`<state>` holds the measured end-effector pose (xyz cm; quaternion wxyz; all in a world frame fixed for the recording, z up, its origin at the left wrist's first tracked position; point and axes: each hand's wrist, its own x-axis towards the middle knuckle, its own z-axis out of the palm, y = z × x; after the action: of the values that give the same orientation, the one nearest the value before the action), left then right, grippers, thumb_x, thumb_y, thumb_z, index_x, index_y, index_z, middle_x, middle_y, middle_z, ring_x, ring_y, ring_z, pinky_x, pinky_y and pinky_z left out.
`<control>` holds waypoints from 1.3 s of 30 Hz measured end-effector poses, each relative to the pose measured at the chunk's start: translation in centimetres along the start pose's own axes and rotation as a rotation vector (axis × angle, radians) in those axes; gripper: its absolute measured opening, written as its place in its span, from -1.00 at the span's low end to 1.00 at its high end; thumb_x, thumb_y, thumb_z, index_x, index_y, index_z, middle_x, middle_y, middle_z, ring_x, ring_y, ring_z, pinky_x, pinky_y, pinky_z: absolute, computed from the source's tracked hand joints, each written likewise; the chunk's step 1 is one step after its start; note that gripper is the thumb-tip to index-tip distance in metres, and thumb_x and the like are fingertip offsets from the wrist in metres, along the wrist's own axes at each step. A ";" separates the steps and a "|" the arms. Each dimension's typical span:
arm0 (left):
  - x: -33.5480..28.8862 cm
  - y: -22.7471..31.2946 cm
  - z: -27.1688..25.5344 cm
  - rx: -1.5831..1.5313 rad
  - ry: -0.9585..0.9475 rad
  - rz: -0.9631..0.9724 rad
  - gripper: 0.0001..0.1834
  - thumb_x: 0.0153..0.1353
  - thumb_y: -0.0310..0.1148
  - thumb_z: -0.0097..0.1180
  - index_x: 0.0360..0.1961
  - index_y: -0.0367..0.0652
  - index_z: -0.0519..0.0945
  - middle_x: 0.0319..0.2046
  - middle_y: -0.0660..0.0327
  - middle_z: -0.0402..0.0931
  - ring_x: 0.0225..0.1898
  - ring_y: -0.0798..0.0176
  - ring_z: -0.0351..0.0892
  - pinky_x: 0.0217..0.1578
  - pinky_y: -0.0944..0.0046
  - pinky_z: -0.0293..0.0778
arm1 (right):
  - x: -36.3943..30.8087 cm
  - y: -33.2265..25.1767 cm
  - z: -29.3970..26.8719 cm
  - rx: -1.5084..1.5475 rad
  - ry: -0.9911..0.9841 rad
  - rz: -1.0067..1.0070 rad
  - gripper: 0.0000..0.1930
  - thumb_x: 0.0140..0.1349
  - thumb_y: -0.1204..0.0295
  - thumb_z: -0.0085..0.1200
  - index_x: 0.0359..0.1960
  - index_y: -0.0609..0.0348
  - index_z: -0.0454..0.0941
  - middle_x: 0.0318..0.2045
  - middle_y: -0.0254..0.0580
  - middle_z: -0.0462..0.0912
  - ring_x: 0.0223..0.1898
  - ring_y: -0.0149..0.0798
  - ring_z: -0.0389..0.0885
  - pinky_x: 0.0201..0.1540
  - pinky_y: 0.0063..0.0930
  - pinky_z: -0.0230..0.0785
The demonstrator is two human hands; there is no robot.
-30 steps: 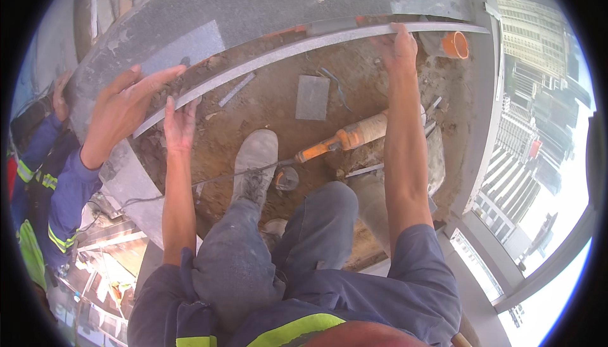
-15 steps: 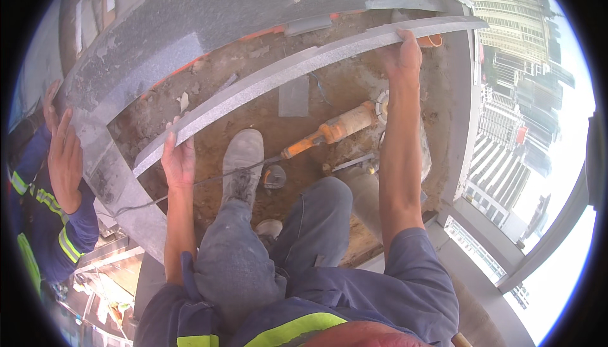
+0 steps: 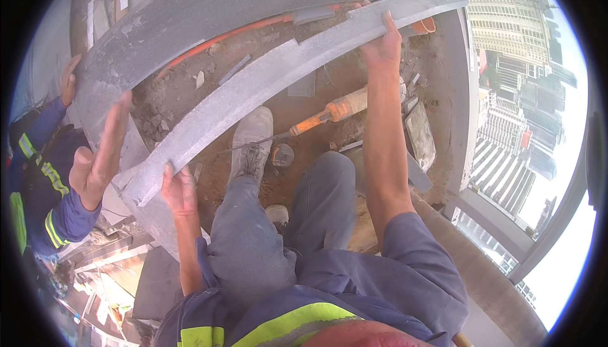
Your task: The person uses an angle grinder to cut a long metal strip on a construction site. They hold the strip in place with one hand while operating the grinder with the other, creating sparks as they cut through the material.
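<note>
A long, pale grey slab strip (image 3: pixel 266 81) with a stepped far edge spans the space in front of me, held up off the floor. My left hand (image 3: pixel 180 192) grips it by the near edge close to its left end, thumb on top. Toward the other end, my right hand (image 3: pixel 383 49) is closed on it, with the thumb over the upper face. Beneath the strip, an orange angle grinder (image 3: pixel 329 115) lies on the dirt floor, its cord running left past my shoe (image 3: pixel 252 134). My right forearm partly hides its disc end.
At left, a co-worker's raised hand (image 3: pixel 101 150) is near the strip's end; their other hand (image 3: pixel 68 81) touches the dark grey slab ledge (image 3: pixel 209 14). An orange pipe (image 3: pixel 221 39) runs along that ledge. Rubble lies below. A railing (image 3: pixel 500 220) borders a high drop at right.
The strip has tilted to show more of its broad face, and its right end has shifted left and away. The co-worker's hand has moved right, toward the strip's left end.
</note>
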<state>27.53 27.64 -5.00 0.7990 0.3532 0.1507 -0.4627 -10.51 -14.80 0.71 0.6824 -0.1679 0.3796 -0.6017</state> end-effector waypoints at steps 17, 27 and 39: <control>-13.1 11.0 -4.7 -0.006 0.267 0.091 -0.18 0.43 -0.09 0.40 0.52 -0.29 0.33 0.43 -0.18 0.38 0.51 -0.18 0.34 0.49 -0.22 0.39 | -7.9 17.7 7.7 0.276 -0.051 0.231 -0.36 0.65 -0.22 -0.24 0.32 0.09 0.42 0.05 -0.06 0.59 -0.02 0.03 0.64 0.01 0.06 0.54; -11.2 14.9 16.4 2.145 -0.549 0.218 -0.26 0.23 -0.10 0.49 0.34 -0.30 0.59 0.21 -0.14 0.64 0.17 -0.04 0.69 0.27 -0.01 0.53 | -10.8 18.5 11.7 0.362 -0.036 0.243 -0.25 0.56 -0.36 -0.15 0.38 0.04 0.39 0.03 -0.11 0.53 -0.06 0.02 0.58 -0.07 0.06 0.49; 1.2 4.8 10.9 1.818 -0.557 -0.220 -0.13 -0.01 -0.24 0.37 0.39 -0.37 0.54 0.02 0.01 0.70 0.00 0.05 0.68 0.18 0.15 0.54 | -8.6 20.0 8.1 0.586 -0.259 0.301 -0.27 0.54 -0.39 -0.19 0.04 0.11 0.56 -0.25 -0.18 0.64 -0.27 -0.15 0.60 -0.19 -0.11 0.51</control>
<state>31.32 20.74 4.01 0.1783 0.6996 -0.4295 -0.5426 9.35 -4.08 -4.98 0.8251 0.0179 0.1215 -0.5515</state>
